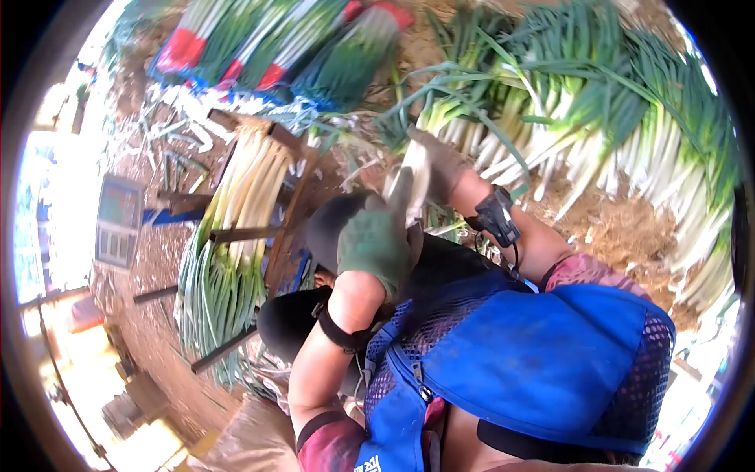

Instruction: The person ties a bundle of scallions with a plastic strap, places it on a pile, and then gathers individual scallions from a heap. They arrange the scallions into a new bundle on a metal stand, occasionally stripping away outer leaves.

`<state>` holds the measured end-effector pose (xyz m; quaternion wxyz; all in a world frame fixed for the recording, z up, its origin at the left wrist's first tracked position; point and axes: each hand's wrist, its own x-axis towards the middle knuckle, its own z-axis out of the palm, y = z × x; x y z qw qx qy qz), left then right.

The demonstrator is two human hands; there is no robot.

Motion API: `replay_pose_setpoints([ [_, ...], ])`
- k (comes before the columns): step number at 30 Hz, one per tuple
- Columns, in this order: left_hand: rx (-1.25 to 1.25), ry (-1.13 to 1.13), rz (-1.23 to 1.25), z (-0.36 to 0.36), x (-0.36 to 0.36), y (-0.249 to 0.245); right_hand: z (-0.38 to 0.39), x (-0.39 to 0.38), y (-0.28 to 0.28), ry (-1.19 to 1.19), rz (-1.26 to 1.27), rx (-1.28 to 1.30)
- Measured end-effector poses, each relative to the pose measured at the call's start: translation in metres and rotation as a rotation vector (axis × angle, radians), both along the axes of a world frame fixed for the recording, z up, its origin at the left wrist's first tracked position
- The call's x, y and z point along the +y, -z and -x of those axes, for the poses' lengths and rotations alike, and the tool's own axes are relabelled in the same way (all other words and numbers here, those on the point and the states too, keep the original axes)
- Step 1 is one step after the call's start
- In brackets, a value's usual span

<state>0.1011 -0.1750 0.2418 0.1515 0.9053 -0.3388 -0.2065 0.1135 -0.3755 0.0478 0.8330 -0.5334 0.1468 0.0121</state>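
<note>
My left hand (373,245), in a green glove, has its fingers closed at the lower end of a white green-onion stalk (419,177). Blur hides exactly how they grip. Just beyond it, my right hand (442,164), in a brownish glove, is wrapped round the same stalk, whose leaves reach up toward the heap. To the left, a bundle of green onions (250,177) lies in a wooden and metal rack (289,212), white ends away from me and green leaves toward me.
A large heap of loose green onions (582,94) spreads across the upper right. Bundles with red and white wrapping (275,43) lie at the upper left. A digital scale display (119,222) stands left of the rack. Trimmings (177,130) litter the soil.
</note>
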Motion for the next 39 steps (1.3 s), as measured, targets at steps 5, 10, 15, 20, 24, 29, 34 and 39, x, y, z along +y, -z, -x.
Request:
replay_pose_setpoints([
  [5, -0.292, -0.130, 0.224, 0.010, 0.048, -0.040, -0.035, 0.057, -0.142, 0.041, -0.543, 0.066],
  [10, -0.412, -0.310, 0.428, 0.028, 0.095, -0.033, -0.055, 0.116, -0.218, -0.150, -0.188, -0.098],
  [15, -0.406, -0.434, 0.668, 0.017, 0.135, 0.021, -0.093, 0.183, -0.250, -0.436, 0.315, -0.528],
  [20, -0.400, -0.528, 0.614, 0.001, 0.193, 0.031, -0.174, 0.254, -0.266, -0.554, 1.175, -0.871],
  [24, -0.462, -0.660, 0.465, -0.015, 0.268, 0.048, -0.266, 0.314, -0.197, -0.511, 1.537, -1.049],
  [29, -0.545, -0.829, 0.275, -0.043, 0.361, 0.098, -0.315, 0.352, -0.045, -1.204, 1.974, -0.788],
  [34, -0.657, -0.835, 0.058, -0.093, 0.403, 0.119, -0.328, 0.340, 0.008, -1.108, 1.961, -0.859],
  [39, -0.461, -0.872, -0.386, -0.143, 0.426, 0.168, -0.325, 0.330, 0.025, -0.981, 1.986, -0.895],
])
